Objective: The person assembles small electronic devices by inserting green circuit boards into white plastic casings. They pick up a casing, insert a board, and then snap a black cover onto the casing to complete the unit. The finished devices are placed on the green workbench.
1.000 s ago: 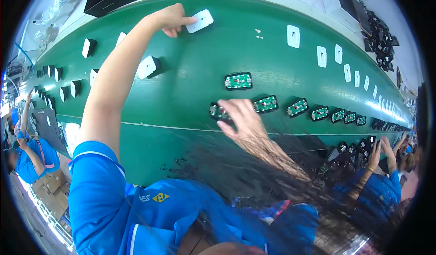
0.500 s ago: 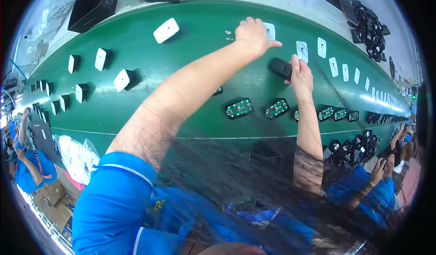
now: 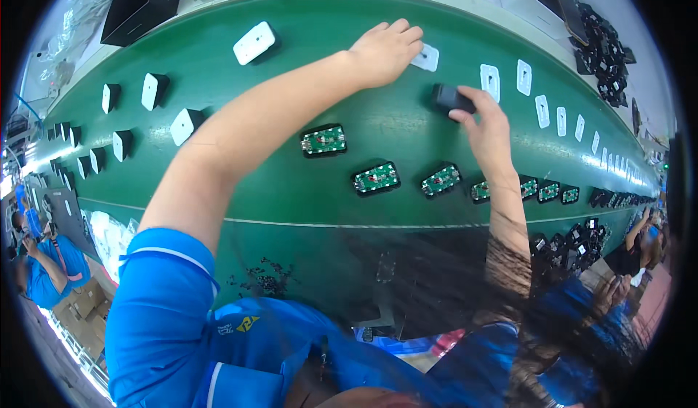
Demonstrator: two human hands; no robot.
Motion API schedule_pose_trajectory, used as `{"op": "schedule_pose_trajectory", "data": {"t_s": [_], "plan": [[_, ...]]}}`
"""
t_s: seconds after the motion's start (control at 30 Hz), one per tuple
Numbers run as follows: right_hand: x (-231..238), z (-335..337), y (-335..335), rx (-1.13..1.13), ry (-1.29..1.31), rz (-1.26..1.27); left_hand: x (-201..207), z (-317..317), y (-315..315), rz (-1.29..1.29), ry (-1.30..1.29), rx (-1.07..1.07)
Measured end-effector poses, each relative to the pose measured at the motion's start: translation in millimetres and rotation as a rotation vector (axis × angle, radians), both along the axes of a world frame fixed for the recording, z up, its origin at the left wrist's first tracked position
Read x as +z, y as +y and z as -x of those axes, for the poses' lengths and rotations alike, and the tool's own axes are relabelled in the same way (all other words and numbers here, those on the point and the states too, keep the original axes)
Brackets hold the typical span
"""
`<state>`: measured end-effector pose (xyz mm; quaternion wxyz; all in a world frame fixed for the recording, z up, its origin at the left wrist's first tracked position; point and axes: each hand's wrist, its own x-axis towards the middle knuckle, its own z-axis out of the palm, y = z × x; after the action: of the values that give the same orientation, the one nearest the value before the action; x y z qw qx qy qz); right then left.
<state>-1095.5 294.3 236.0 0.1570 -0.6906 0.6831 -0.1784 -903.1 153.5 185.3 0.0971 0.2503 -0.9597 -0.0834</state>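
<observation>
My left hand [image 3: 389, 50] reaches to the far side of the green belt. Its curled fingers grip the edge of a white rectangular cover [image 3: 427, 59], which lies at a slant and is partly hidden by the hand. To the right, my right hand [image 3: 486, 121] pinches a black box-shaped housing [image 3: 448, 99] between thumb and fingers, tilted over the belt. Nearer to me sit black housings with green circuit boards [image 3: 376, 179], several in a row running right. More white covers [image 3: 490, 82] form a line beyond my right hand.
The green belt [image 3: 269, 179] curves across the view. White-faced black units [image 3: 153, 90] stand on its left part. A black box [image 3: 140, 8] and heaped black parts [image 3: 600, 52] lie past the far edge. Other people [image 3: 54, 262] work at both ends.
My left hand has shifted slightly left, and the white cover under it has turned to a slant. My right hand has rotated the black housing. A circuit board formerly behind my left forearm now shows.
</observation>
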Motion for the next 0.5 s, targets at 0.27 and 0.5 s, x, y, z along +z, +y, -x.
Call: {"op": "schedule_pose_trajectory", "data": {"t_s": [0.27,0.5], "plan": [[-14.1,-37.9,-53.3,0.022,0.096,0.25,-4.5,-44.5,-5.5,-0.355,0.354,-0.016],[-20.6,-54.8,-62.5,0.009,0.165,0.192,-15.8,-54.9,-5.1,-0.258,0.278,-0.083]]}}
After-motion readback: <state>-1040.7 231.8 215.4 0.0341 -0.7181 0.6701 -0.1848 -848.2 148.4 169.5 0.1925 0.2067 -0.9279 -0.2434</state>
